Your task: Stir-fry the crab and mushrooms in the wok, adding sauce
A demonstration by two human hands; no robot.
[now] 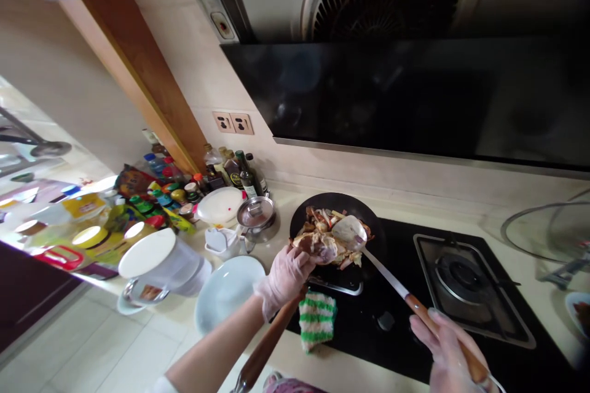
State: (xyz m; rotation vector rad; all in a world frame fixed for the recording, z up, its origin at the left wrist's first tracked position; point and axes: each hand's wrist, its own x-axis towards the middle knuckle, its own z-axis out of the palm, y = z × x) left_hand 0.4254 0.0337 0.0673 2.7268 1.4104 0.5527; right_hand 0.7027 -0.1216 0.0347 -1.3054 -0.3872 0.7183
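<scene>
A black wok [364, 212] sits on the left burner, holding browned meat pieces and pale sliced vegetables [325, 221]. My left hand [288, 273], in a clear plastic glove, reaches over its near rim. Its fingers are closed on a large pale-brown piece of meat [324, 250]; the fingertips are partly hidden. Under my left wrist runs the wok's wooden handle [271, 334]. My right hand [445, 344], also gloved, is wrapped round the wooden grip of a metal spatula [387, 273]. The spatula's blade [350, 232] rests at the food beside that piece.
A pale blue plate [228, 291] lies left of the wok. A green-and-white striped cloth [318, 319] is at the cooker's front edge. The right burner [463, 276] has a metal frame. Bottles [246, 175] stand by the wall; the range hood [415, 98] hangs low above.
</scene>
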